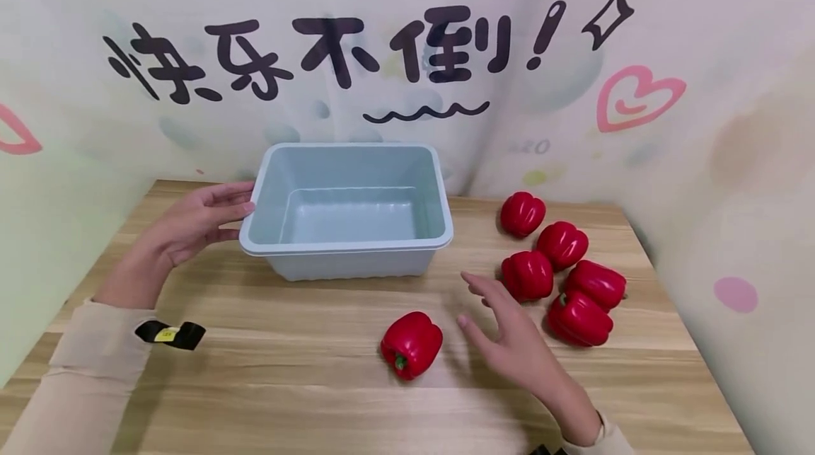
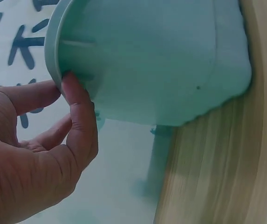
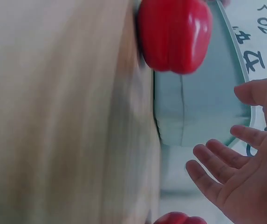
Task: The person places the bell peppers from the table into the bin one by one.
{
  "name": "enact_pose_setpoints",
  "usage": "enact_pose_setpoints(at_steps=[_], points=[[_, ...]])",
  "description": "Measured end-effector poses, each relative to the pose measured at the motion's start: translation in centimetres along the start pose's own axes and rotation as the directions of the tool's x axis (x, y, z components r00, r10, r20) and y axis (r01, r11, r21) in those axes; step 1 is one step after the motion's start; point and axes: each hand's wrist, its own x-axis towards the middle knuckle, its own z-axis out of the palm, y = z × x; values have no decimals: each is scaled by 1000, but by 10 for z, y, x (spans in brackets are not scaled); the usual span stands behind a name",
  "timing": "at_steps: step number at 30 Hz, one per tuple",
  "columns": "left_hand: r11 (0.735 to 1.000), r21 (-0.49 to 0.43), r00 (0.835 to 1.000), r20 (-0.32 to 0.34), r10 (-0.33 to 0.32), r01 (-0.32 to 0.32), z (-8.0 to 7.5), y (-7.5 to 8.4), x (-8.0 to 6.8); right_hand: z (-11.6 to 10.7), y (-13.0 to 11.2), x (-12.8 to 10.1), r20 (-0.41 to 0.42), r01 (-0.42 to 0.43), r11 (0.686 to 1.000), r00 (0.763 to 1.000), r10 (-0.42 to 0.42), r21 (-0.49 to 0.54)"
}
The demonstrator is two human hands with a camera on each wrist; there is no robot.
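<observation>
left hand (image 1: 191, 223): fingers straight, tips against the left rim of the tub, thumb just under the lip in the left wrist view (image 2: 77, 116). Looks like bracing so the tub doesn't slide, not a lift; the base sits flat on the table.
right hand (image 1: 509, 342): released, fingers spread and relaxed, palm turned toward the lone pepper. Grasps nothing and touches nothing. The right wrist view shows the same splayed fingers (image 3: 217, 172) in the air.
tub (image 1: 347, 246): pale blue-grey plastic, rectangular, nothing inside, open side up. Sits toward the back centre of the table, near the wall, within reach of both hands.
lone pepper (image 1: 411, 344): red bell pepper lying on its side, stem end toward the camera. In front of the tub, just left of the right hand, apart from both. Closest item to the right hand.
pepper cluster (image 1: 560, 274): five more red bell peppers, bunched on the right of the table, some touching. Right hand is just in front of the nearest one.
table (image 1: 255, 384): light wood grain, carries everything.
backdrop (image 1: 331, 52): pastel printed sheet with black lettering and a pink heart, behind the table.
</observation>
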Motion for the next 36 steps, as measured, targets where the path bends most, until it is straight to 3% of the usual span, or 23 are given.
enact_pose_setpoints(at_steps=[6, 11, 16, 22, 32, 36], points=[[981, 180, 996, 35, -76, 69, 0, 17, 7, 3, -7, -15, 51, 2, 1000, 999, -3, 15], [970, 220, 993, 48, -112, 99, -2, 24, 6, 9, -8, -23, 63, -13, 993, 998, 5, 119], [960, 249, 988, 58, -146, 127, 3, 31, 9, 9, 1, -44, 15, -85, 973, 996, 84, 214], [944, 297, 986, 41, -164, 145, -2, 37, 5, 16, 1, -67, 0, -166, 970, 986, 168, 177], [939, 306, 983, 36, -180, 160, -1, 39, 3, 49, -5, -66, 19, -64, 958, 998, 61, 280], [933, 326, 983, 45, -179, 155, 1, 40, 4, 59, -8, -60, -3, -36, 964, 999, 38, 264]])
